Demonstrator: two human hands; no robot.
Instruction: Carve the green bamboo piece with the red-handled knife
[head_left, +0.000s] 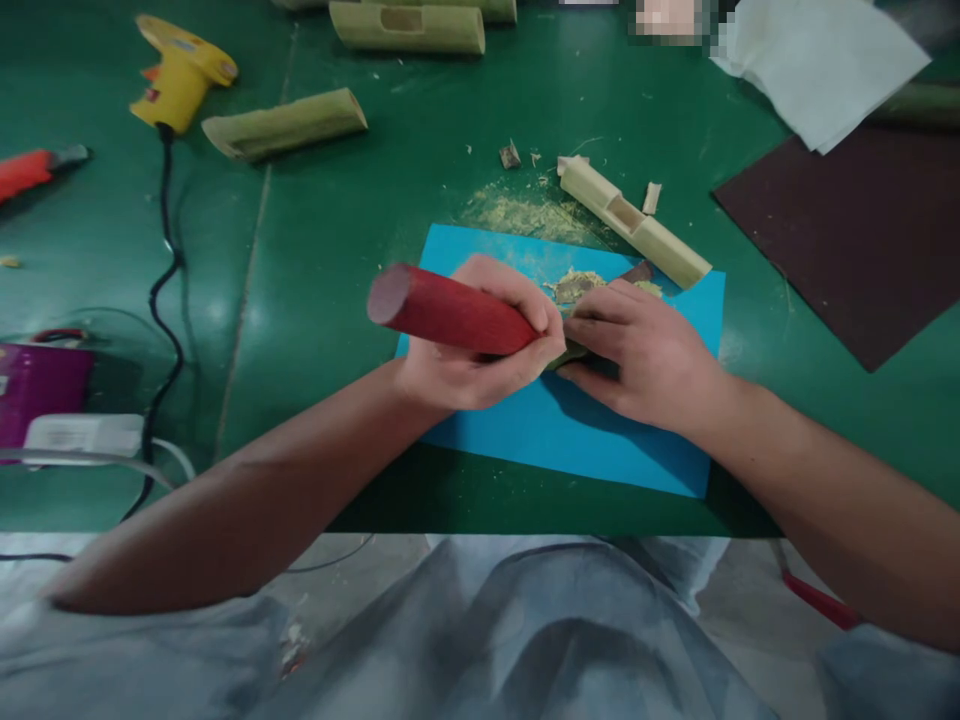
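Note:
My left hand (480,345) is closed round a thick red wooden handle (442,308), whose butt end points up and left. My right hand (645,355) is closed over a small green bamboo piece (568,352) that it presses onto the blue mat (570,430); most of that piece is hidden under the fingers. The two hands touch at the middle of the mat. A brown tip (637,271) pokes out past my right fingers. Bamboo shavings (574,285) lie just beyond the hands. A pale bamboo stick with a square notch (634,222) rests at the mat's far right corner.
On the green table (337,250) lie a yellow glue gun (180,75) with its black cord, a red-handled tool (30,170), split bamboo tubes (285,125) (409,27), a dark brown sheet (855,235), white paper (817,60) and a purple box (37,385). Sawdust (525,210) lies behind the mat.

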